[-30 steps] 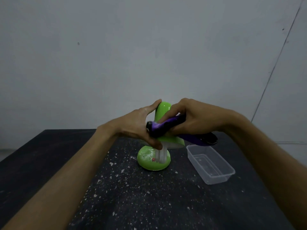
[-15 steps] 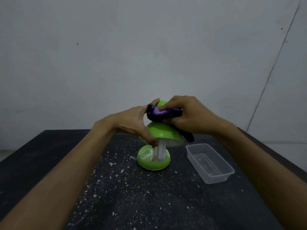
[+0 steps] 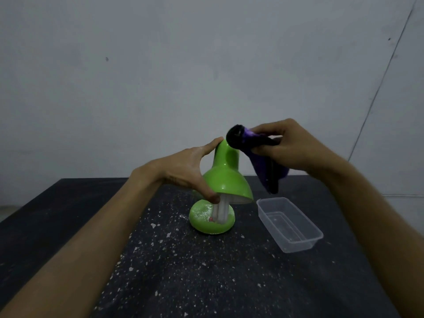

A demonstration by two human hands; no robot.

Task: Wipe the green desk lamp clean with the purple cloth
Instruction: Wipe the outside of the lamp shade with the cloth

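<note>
The dark bench (image 3: 68,216), flecked with white specks, carries the green desk lamp (image 3: 226,180) near its middle. The lamp stands upright on its round base (image 3: 206,228), with the shade opening downward over a white bulb (image 3: 221,210). A clear plastic container (image 3: 298,246) stands on the bench to the lamp's right, near it but apart. The purple cloth (image 3: 263,166) is off the bench, bunched in the right hand (image 3: 291,150), whose fingers are closed round it. One wadded end projects past the fingers at the top of the lamp's neck, contact not confirmed, and the loose remainder hangs beside the shade. The left hand (image 3: 185,171) is spread wide down the shade's left side, forefinger tip on the top of the neck and thumb at the lower rim beside the bulb, clamping the lamp between them. A pale dust patch (image 3: 202,211) lies on the base. Assessment: the step in hand is wiping the neck and shade. The wad should be pressed flat to the neck and drawn downward around the shade. The loose tail should be gathered so it does not drag. The left thumb should stay clear of the bulb while it braces against the wiping push. The dusty base appears to remain for later.
</note>
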